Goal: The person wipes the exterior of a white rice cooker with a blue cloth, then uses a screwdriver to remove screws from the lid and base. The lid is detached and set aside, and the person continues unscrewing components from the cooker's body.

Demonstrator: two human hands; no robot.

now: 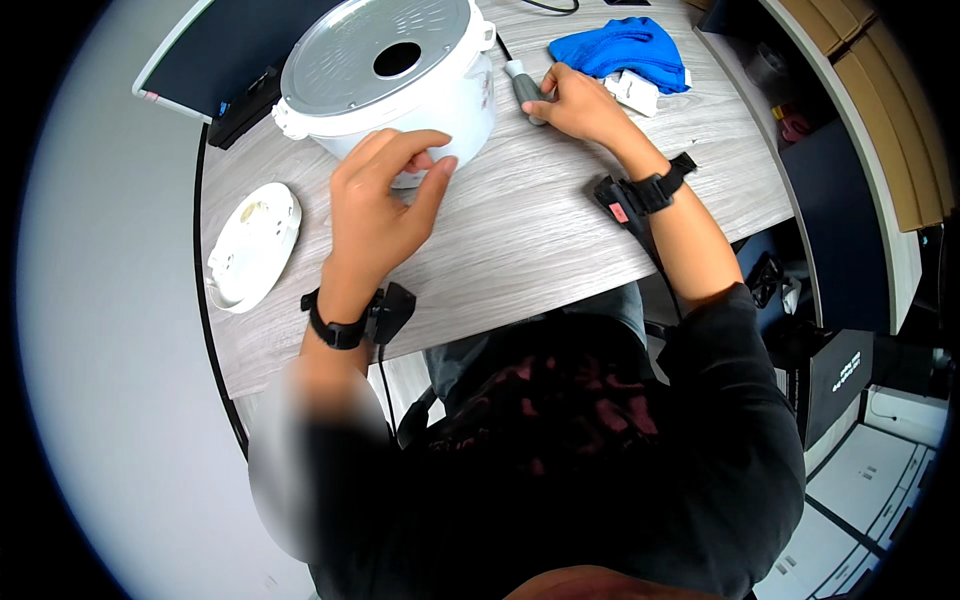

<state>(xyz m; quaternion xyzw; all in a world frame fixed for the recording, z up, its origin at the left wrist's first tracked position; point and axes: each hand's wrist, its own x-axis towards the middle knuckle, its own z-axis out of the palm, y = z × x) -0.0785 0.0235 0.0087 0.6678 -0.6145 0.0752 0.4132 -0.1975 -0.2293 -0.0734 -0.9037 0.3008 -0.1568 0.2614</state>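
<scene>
A white appliance [455, 112] stands at the back of the desk, its grey metal top plate pierced by a dark central hole. My left hand [385, 200] is just in front of it, fingers curved and apart, holding nothing that I can see; whether the fingertips touch the body is unclear. To the appliance's right, my right hand [568, 105] has its fingers around the grey handle of a screwdriver [522, 85] lying on the desk. A white oval plastic piece [270, 230] lies at the left. Both my wrists wear black straps with small boxes.
A blue cloth [615, 50] lies over white items [635, 97] at the back right of the desk [500, 245]. A dark panel [210, 55] and black strip [240, 115] edge the back left. A shelving unit with brown boxes [870, 110] stands on the right; a white wall borders the left.
</scene>
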